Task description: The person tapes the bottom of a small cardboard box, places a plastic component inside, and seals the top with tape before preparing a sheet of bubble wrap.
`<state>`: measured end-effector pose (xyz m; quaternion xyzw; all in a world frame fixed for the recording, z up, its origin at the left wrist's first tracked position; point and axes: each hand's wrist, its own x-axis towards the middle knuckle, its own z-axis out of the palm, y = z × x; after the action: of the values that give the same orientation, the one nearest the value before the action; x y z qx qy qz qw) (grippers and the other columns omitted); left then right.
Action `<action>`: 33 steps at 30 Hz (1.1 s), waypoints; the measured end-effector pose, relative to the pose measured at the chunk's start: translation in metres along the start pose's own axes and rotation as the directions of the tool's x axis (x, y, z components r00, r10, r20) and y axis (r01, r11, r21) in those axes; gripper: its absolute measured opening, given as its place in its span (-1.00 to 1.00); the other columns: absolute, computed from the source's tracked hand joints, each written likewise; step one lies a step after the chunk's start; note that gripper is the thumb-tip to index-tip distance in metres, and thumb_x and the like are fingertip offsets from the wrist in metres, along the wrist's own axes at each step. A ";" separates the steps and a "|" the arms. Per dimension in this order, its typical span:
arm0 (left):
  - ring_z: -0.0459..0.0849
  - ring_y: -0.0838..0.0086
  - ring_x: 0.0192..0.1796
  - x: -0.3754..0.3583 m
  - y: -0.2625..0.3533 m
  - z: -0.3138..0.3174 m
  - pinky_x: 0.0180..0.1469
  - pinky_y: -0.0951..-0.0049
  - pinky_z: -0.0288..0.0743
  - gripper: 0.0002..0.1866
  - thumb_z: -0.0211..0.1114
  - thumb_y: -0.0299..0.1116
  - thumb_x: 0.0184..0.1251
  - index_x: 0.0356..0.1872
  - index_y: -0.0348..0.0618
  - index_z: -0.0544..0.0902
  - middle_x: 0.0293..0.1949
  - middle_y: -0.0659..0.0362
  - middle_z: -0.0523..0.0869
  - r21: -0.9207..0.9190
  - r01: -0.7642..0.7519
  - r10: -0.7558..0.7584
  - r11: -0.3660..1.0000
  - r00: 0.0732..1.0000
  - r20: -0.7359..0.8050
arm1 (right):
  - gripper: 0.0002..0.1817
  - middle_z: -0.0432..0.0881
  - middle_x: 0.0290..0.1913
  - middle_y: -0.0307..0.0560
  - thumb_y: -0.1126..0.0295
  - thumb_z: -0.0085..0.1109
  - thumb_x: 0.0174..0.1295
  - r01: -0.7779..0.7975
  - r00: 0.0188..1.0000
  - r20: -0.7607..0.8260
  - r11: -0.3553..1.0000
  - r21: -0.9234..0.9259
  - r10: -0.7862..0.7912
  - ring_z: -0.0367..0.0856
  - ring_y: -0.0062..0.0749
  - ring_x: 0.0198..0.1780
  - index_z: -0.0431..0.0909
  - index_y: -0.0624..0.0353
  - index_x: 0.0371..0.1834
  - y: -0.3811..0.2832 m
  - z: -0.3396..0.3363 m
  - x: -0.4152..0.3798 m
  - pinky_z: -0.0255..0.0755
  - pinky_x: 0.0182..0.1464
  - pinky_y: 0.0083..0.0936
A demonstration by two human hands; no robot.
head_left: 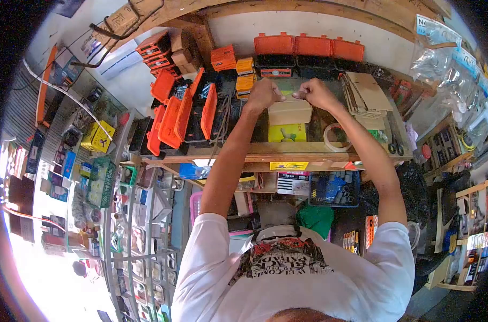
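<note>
A small tan cardboard piece (290, 115) lies at the middle of the workbench, in front of me. My left hand (265, 95) is closed at its upper left edge, thumb and fingers pinched together. At the upper right edge my right hand (316, 94) is closed the same way, with curled fingers. The fingertips of both hands are a short gap apart, and the exact grip is partly hidden. Under the cardboard's near side shows a bright yellow-green printed sheet or packet (287, 133). A roll of tape (336, 138) rests beside my right forearm.
Open orange-lidded black cases (174, 121) stand left, with more orange lids (309, 45) along the back. Small orange boxes (245, 75) are stacked near my left hand. Flat cardboard pieces (368, 92) and scissors (396, 143) lie right. The wooden bench edge (276, 150) runs in front.
</note>
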<state>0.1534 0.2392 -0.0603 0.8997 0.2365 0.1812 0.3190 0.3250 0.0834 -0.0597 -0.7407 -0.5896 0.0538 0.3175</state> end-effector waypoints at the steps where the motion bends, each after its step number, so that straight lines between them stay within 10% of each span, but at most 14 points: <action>1: 0.81 0.17 -0.37 0.002 0.000 0.000 -0.21 0.16 0.63 -0.71 0.69 -0.27 -0.04 -0.44 -0.28 0.82 -0.46 -0.11 0.79 0.026 -0.042 0.042 0.999 0.999 -0.004 | -0.64 0.64 -0.57 -0.09 0.21 0.49 0.27 0.017 1.000 0.004 0.999 0.043 -0.017 0.47 -0.58 -0.46 0.70 0.34 -0.41 0.003 0.001 0.002 0.40 -0.36 -0.34; 9: 0.81 0.16 -0.33 0.001 0.008 0.014 -0.20 0.17 0.63 -0.73 0.64 -0.24 0.07 -0.37 -0.25 0.83 -0.44 -0.10 0.80 0.028 -0.104 0.106 0.994 0.992 -0.072 | -0.71 0.79 -0.23 0.20 0.66 0.15 0.04 0.096 0.987 0.120 0.992 0.085 -0.106 0.80 -0.12 -0.14 0.81 0.22 -0.23 0.013 0.009 0.018 0.60 -0.08 -0.27; 15: 0.81 0.14 -0.34 0.010 -0.014 0.001 -0.24 0.17 0.61 -0.71 0.68 -0.27 0.02 -0.41 -0.29 0.81 -0.48 -0.04 0.79 -0.019 -0.108 0.108 0.994 0.994 -0.013 | -0.85 0.81 -0.34 0.07 0.61 0.33 0.15 0.077 0.994 0.076 0.992 0.096 -0.085 0.74 -0.46 -0.26 0.81 0.23 -0.23 -0.001 0.002 0.013 0.55 -0.16 -0.37; 21: 0.79 0.14 -0.36 0.008 -0.020 0.001 -0.20 0.16 0.61 -0.71 0.68 -0.27 0.01 -0.52 -0.30 0.78 -0.52 -0.03 0.76 0.122 -0.063 0.077 0.991 0.990 -0.114 | -0.75 0.80 -0.26 0.12 0.61 0.20 0.10 0.117 0.983 0.134 0.990 0.084 -0.128 0.80 -0.16 -0.21 0.84 0.15 -0.25 -0.004 -0.002 0.011 0.61 -0.09 -0.24; 24: 0.80 0.11 -0.32 -0.002 -0.001 -0.007 -0.18 0.15 0.61 -0.72 0.67 -0.30 0.01 -0.48 -0.31 0.77 -0.46 -0.07 0.77 0.158 -0.041 0.054 0.987 0.995 -0.078 | -0.87 0.83 -0.26 0.01 0.53 0.39 0.19 0.111 0.984 0.143 0.994 0.005 -0.110 0.76 -0.44 -0.21 0.84 0.15 -0.22 0.002 0.007 0.019 0.57 -0.14 -0.38; 33: 0.73 -0.14 0.00 -0.060 0.014 -0.001 0.06 0.04 0.58 -0.46 0.41 -0.15 0.36 0.18 -0.38 0.60 -0.11 -0.31 0.73 -0.004 -0.163 0.158 0.987 0.964 -0.213 | -0.85 0.83 -0.26 -0.01 0.49 0.27 0.33 0.131 0.987 0.077 0.987 0.087 -0.138 0.73 -0.51 -0.21 0.82 0.19 -0.16 0.001 0.006 0.010 0.57 -0.13 -0.40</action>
<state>0.1076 0.1973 -0.0613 0.8880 0.1936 0.3039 0.2857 0.3259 0.0951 -0.0617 -0.6826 -0.6483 0.0871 0.3257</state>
